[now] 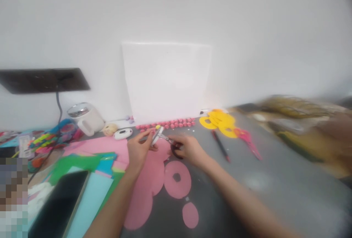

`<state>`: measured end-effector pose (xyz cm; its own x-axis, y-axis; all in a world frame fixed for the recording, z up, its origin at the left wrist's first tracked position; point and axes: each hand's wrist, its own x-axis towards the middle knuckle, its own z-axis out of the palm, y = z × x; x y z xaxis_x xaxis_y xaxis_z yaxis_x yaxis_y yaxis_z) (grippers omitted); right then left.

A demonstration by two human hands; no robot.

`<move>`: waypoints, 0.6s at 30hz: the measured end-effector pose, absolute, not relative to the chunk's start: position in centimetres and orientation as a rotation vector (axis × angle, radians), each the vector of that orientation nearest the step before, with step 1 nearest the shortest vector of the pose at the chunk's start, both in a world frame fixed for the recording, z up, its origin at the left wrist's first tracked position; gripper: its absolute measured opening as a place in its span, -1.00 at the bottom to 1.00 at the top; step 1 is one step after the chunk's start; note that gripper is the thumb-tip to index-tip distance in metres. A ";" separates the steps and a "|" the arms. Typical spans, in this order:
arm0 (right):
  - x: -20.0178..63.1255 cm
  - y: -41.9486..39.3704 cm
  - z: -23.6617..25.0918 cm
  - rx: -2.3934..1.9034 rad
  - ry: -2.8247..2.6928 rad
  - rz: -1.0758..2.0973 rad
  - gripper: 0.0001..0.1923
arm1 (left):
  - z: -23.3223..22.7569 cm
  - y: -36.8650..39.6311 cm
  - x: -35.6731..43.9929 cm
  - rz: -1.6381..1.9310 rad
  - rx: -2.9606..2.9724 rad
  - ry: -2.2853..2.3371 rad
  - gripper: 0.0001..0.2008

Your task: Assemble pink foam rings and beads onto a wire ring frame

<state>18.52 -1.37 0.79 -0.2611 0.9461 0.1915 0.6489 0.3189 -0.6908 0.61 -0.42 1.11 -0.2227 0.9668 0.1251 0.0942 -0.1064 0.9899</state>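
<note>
My right hand (189, 150) grips black-handled scissors (168, 142), blades pointing left. My left hand (139, 149) pinches a small pale piece (156, 136) at the blade tips. Both hands hover over pink foam sheets (150, 179) on the grey table (261, 186). A pink ring with a hole (177, 179) and a small pink oval (190, 215) lie just below my hands.
Yellow foam rings (218, 121), a dark pen (220, 145) and pink scissors (249, 142) lie to the right. A row of pink beads (170, 123) runs along a white board (167, 80). Left: white mug (85, 119), coloured sheets (90, 172), black tablet (59, 207).
</note>
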 end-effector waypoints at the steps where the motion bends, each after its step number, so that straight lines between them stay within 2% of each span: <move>1: 18.6 -1.4 0.8 -1.418 -2.017 0.637 -0.54 | 1.2 -0.5 0.6 1.429 1.237 1.383 -0.61; 10: 18.4 -1.5 1.1 -1.447 -2.053 0.584 -0.56 | 0.9 -0.3 0.6 1.416 1.234 1.369 -0.60; 18: 18.6 -1.6 1.3 -1.323 -2.065 0.666 -0.83 | 1.1 -0.5 0.7 1.422 1.237 1.375 -0.59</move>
<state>18.64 -1.59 1.32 -0.3305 0.9200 0.2104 0.6238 0.3803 -0.6828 0.70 -0.46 1.13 -0.2152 0.9692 0.1199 0.0869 -0.1033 0.9908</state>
